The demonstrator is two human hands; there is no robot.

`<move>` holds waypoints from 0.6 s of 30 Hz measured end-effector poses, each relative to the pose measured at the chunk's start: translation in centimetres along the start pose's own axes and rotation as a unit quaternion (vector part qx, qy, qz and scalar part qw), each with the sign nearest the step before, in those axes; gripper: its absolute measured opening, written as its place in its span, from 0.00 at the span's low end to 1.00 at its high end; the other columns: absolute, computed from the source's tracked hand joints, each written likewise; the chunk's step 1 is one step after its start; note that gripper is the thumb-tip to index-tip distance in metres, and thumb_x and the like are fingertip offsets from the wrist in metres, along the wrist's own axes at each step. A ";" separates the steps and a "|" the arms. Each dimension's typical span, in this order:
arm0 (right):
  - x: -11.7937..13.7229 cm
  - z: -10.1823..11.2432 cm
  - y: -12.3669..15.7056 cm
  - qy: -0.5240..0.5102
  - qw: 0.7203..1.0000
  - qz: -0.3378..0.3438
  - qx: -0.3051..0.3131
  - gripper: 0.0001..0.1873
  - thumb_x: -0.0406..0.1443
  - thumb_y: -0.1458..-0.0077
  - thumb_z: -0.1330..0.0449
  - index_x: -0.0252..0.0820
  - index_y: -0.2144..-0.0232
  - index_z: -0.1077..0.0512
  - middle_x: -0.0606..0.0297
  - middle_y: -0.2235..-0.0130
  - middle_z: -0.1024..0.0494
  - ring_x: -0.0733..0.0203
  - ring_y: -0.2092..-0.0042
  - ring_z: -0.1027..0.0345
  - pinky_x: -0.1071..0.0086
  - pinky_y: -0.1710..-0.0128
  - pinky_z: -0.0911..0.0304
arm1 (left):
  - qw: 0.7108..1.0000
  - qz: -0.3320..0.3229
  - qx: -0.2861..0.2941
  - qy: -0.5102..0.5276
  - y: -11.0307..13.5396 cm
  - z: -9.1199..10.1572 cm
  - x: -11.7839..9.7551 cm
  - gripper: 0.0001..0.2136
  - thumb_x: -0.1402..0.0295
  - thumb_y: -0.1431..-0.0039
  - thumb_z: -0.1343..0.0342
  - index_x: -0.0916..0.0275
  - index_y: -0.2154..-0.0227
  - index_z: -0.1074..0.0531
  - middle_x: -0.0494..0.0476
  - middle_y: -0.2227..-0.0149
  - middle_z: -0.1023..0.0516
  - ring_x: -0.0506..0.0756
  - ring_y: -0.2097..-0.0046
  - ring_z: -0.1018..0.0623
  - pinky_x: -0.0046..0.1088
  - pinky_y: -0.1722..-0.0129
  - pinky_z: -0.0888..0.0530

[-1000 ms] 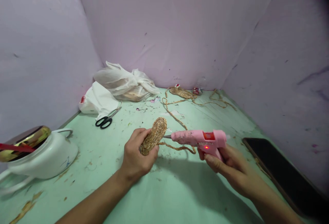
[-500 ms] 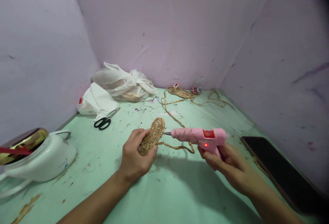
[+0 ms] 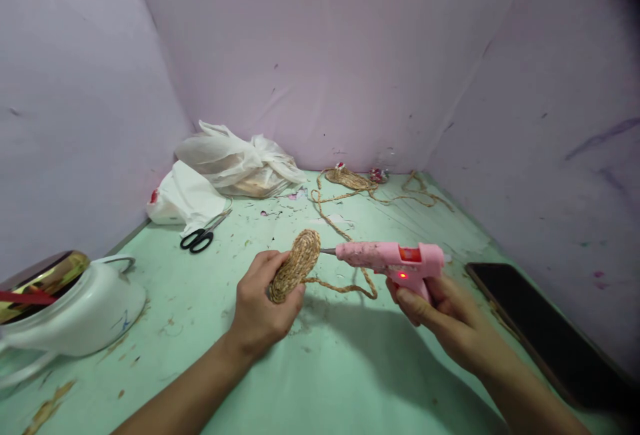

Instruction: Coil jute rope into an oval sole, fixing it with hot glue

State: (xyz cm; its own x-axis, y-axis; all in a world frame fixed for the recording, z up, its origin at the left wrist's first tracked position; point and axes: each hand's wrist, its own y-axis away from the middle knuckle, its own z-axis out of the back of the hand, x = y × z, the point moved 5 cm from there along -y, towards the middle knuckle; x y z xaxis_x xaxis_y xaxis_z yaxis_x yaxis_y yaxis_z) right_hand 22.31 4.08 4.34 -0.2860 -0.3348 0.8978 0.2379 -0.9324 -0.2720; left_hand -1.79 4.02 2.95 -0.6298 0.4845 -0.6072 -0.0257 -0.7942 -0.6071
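In my left hand is a small sole-shaped piece of coiled straw rope, held upright and tilted between thumb and fingers. A loose tail of the braided rope runs from its lower edge to the right and back across the table. My right hand is wrapped around the grip of a pink glue gun with a lit red light. The metal nozzle points left and is at the upper right edge of the coiled piece; whether it touches I cannot tell.
At the back lie another coiled sole with a red and white decoration and a tied white plastic bag. Black-handled scissors rest left of centre. A white pot stands at the left, a dark phone at the right.
The glue gun has risen slightly and shifted a little right, its nozzle moving up along the coiled piece's edge. My left hand has hardly moved. The camera view has shifted slightly.
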 end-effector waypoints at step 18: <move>-0.1 -0.1 -0.1 -0.013 1.000 -0.018 -0.014 0.10 0.40 0.45 0.44 0.43 0.76 0.36 0.73 0.80 0.43 0.67 0.79 0.50 0.73 0.81 0.51 | 1.000 -0.014 -0.004 -0.011 0.1 0.0 0.1 0.15 0.69 0.50 0.44 0.69 0.58 0.29 0.63 0.59 0.28 0.56 0.59 0.25 0.31 0.63 0.24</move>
State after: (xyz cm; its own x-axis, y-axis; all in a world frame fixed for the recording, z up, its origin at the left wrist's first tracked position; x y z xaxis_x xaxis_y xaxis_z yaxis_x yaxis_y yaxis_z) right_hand 22.21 4.20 4.29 -0.2689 -0.2984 0.9158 0.2011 -0.9472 -0.2496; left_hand -1.84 4.01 2.89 -0.6458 0.4976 -0.5790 -0.0371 -0.7780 -0.6272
